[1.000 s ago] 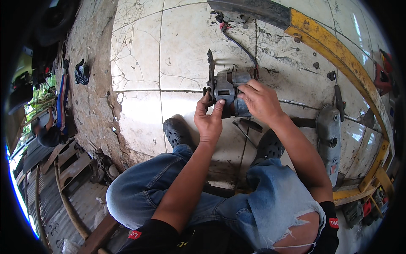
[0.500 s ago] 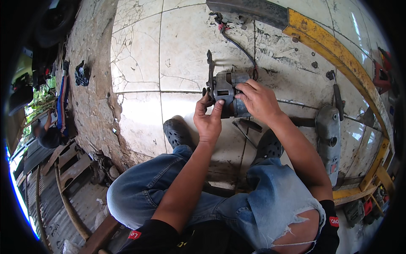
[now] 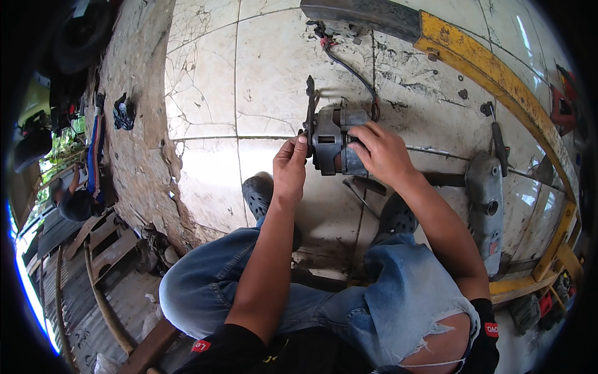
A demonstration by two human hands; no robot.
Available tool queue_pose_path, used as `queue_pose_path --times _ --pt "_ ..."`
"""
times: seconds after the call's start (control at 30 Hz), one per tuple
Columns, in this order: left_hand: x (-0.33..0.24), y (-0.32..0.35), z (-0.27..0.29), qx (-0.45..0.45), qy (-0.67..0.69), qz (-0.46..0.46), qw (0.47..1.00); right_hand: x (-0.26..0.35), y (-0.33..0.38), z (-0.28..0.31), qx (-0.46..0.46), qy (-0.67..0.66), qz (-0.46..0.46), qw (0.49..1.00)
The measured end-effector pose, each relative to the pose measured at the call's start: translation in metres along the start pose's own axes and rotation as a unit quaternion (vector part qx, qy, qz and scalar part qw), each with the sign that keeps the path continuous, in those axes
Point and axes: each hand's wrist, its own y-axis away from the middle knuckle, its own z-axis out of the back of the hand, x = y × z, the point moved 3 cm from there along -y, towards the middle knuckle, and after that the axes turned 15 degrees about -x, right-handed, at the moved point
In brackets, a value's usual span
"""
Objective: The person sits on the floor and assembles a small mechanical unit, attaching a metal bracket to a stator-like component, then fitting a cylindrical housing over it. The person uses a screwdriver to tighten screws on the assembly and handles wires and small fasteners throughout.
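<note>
A grey metal alternator [image 3: 328,140] lies on the tiled floor between my feet, with a dark flat bracket [image 3: 310,103] standing out from its left end. The fingers of my left hand [image 3: 290,168] are closed at that end, thumb up, by the bracket's lower part; what they pinch there is hidden. My right hand [image 3: 381,149] grips the right end of the alternator, its fingers curled over the housing. From behind the alternator a black cable [image 3: 355,71] runs away to the far side.
A yellow and black metal frame [image 3: 479,56] curves along the far and right sides. To the right lie a grey metal cover [image 3: 484,199] and a black-handled tool [image 3: 498,140]. Another dark-handled tool [image 3: 367,185] lies by my right shoe [image 3: 398,215]. Another person [image 3: 73,199] is far left.
My left hand has shifted left and slightly up, its thumb leaving the alternator's body for the bracket end. My right hand stays on the alternator's right end.
</note>
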Motion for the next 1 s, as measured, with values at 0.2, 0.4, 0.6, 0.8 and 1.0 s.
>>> queue_pose_path --times 0.2,0.4,0.6,0.8,1.0 --pt "0.009 -0.003 0.001 0.017 0.093 0.083 0.992 0.005 0.003 0.0 -0.036 -0.009 0.011 0.999" --pt "0.009 -0.004 -0.001 0.018 0.098 0.028 0.995 0.002 0.002 -0.002 0.008 -0.008 -0.01 1.0" --pt "0.0 0.002 -0.01 -0.008 0.091 0.024 0.996 -0.002 -0.011 -0.004 0.127 -0.013 -0.117 0.985" --pt "0.002 -0.003 -0.006 -0.002 0.055 0.014 0.998 0.006 -0.015 0.004 0.086 -0.003 -0.105 0.991" --pt "0.0 -0.001 -0.007 0.004 0.079 0.023 0.997 0.01 -0.009 0.005 0.04 0.034 0.032 0.998"
